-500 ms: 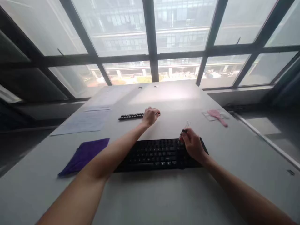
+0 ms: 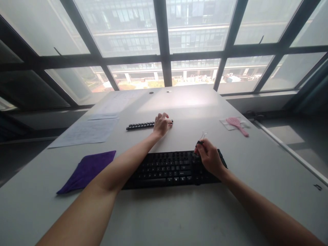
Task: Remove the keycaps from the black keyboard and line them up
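A black keyboard (image 2: 164, 171) lies on the white table; its upper rows look like bare switch stems, while the lower rows carry keycaps. Beyond it, a line of loose black keycaps (image 2: 140, 126) is laid out on the table. My left hand (image 2: 162, 125) reaches over the keyboard to the right end of this line, thumb and fingers closed around a dark keycap (image 2: 172, 121). In my right hand (image 2: 209, 154), above the keyboard's right part, is a keycap puller (image 2: 200, 142) with a black grip, its thin wire loops pointing up and away.
Left of the keyboard lies a folded purple cloth (image 2: 88, 171). Sheets of paper (image 2: 84, 132) are spread at the left edge. A pink hairbrush (image 2: 237, 125) rests on a clear packet at the right. Windows (image 2: 192, 30) stand behind the table.
The view has shifted slightly. My left hand stays at the right end of the keycap line, its fingers a little more raised. My right hand still holds the puller above the keyboard.
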A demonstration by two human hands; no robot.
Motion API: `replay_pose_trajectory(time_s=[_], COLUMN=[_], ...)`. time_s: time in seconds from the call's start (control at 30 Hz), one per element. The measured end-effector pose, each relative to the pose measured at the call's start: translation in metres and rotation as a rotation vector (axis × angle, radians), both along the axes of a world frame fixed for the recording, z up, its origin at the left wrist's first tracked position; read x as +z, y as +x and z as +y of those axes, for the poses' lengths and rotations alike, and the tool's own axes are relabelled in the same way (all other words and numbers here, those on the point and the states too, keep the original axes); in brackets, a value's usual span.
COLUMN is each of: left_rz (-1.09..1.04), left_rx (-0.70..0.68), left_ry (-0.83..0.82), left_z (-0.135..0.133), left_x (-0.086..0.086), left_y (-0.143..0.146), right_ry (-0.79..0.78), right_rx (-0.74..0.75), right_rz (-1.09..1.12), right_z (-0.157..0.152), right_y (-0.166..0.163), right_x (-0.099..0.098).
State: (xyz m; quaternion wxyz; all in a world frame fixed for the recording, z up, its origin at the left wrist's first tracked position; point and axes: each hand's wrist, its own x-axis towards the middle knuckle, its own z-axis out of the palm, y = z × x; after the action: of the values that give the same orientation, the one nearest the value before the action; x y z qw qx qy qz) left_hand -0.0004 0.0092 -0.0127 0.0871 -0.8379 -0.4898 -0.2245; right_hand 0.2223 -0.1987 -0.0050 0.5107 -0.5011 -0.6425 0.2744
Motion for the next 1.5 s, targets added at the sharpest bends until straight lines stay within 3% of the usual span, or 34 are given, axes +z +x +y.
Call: replay_pose_trajectory(time_s=[0.33,0.47,0.57,0.7,0.83,0.93,1.17,1.5], left_rz=[-0.009,-0.037,-0.062,0.012,-0.056,-0.148,-0.324,-0.343], left_rx=[0.035,0.050,-0.025,-0.244,-0.340,-0.337,-0.366,-0.394], left_ry=[-0.019,-0.026,-0.059,-0.189,-0.321,-0.383,-0.411,-0.399], left_z=[-0.001,-0.011,-0.038,-0.100,-0.158,-0.177,-0.179,-0.183], left_x=[0.005,0.017,0.033,0.047,0.038,0.028,0.016,0.017], left_y=[0.001,0.008,0.023,0.049,0.064,0.068,0.066,0.065], right_ry=[0.001,0.009,0.023,0.017,0.021,0.026,0.022,0.081], right_rx=[0.006,-0.041,-0.136,-0.163,-0.091,-0.056,0.007,0.088], right_rz=[0.017,0.110,0.236,0.276,0.082,0.008,-0.129,-0.252], right_z=[0.000,0.003,0.009,0.013,0.007,0.003,0.003,-0.001], right_y=[0.001,0.001,0.003,0.011,0.020,0.021,0.017,0.016], right_x=[-0.001,-0.003,-0.005,-0.003,0.000,0.001,0.000,0.000])
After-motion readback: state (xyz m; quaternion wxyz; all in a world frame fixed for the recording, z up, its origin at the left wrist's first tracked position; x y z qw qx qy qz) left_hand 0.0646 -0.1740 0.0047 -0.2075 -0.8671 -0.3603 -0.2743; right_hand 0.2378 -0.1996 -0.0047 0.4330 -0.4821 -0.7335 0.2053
